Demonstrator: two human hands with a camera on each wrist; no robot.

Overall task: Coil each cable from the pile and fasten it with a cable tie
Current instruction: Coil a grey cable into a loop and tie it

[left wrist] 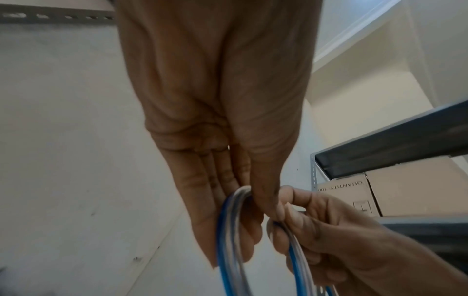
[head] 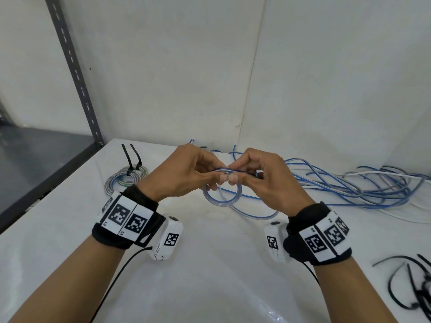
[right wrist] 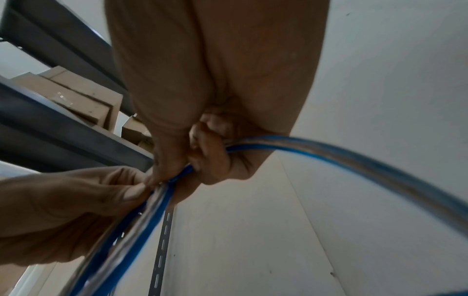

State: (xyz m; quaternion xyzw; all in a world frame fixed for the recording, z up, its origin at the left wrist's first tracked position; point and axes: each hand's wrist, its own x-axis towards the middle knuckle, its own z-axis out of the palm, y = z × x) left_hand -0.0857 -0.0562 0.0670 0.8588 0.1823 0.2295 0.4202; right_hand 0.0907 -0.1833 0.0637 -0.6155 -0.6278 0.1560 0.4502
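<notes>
Above the white surface (head: 210, 264), the left hand (head: 184, 173) and the right hand (head: 263, 180) meet thumb to thumb, both pinching the top of a small coil (head: 220, 199) of clear and blue cable. Its loops hang below the fingers, and a free length trails right into the tangled cable pile (head: 345, 185). At the far left lie two finished coils (head: 126, 180), each bound with a black cable tie. Loose black cable ties (head: 405, 283) lie at the near right edge. Cardboard boxes (left wrist: 380, 192) sit on a grey metal shelf (left wrist: 395, 144).
</notes>
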